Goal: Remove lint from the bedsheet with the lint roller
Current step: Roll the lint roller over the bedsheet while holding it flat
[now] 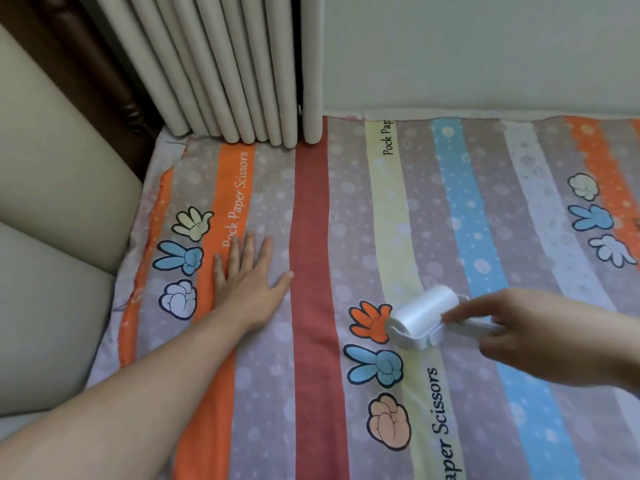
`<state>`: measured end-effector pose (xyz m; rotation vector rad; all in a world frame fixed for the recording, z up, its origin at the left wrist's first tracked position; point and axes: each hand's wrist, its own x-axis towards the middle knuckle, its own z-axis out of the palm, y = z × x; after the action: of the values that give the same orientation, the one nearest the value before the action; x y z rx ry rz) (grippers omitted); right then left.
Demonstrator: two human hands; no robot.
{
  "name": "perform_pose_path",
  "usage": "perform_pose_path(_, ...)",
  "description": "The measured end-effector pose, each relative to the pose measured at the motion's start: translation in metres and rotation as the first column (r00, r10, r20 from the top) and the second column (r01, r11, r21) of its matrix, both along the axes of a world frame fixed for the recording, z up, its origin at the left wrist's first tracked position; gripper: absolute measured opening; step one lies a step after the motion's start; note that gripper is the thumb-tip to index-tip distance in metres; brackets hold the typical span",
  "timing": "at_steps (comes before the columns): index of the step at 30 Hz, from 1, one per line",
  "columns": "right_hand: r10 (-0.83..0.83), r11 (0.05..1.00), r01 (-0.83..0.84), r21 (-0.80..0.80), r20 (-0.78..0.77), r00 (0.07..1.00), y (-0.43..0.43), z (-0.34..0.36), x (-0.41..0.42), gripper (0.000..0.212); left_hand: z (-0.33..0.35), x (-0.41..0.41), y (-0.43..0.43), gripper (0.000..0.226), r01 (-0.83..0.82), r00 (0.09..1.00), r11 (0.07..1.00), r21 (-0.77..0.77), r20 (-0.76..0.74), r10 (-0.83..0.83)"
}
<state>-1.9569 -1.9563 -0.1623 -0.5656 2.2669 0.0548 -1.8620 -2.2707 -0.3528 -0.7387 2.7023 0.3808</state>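
A striped bedsheet (311, 306) with cartoon hand prints and "Rock Paper Scissors" lettering covers the bed. My left hand (247, 277) presses flat on the sheet, fingers straight and spread, across an orange and a grey stripe. My right hand (519, 336) grips the handle of a white lint roller (424, 315). The roller's drum lies on the yellow stripe, beside an orange hand print. The roller and my right hand are slightly blurred.
A padded beige headboard (55, 209) borders the bed on the left. A folded ribbed beige panel (239, 71) stands against the far corner. A pale wall (485, 53) runs along the far edge of the sheet.
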Motion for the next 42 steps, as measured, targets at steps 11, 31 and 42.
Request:
perform_pose_path(11, -0.144, 0.899, 0.015, -0.438, -0.263, 0.954, -0.176, -0.112, -0.016, 0.055, -0.022, 0.002, -0.016, 0.071, 0.008, 0.997, 0.996, 0.089, -0.074, -0.002)
perform_pose_path(31, 0.047, 0.998, -0.053, -0.041, -0.141, 0.989, -0.036, -0.073, 0.041, 0.057, -0.009, 0.009, -0.010, 0.067, 0.040, 0.998, 0.997, 0.073, -0.052, -0.036)
perform_pose_path(42, 0.031, 0.995, -0.036, -0.091, -0.057, 0.998, -0.043, 0.002, 0.006, 0.047, -0.002, 0.034, -0.037, 0.084, -0.106, 0.994, 0.994, -0.020, 0.003, 0.106)
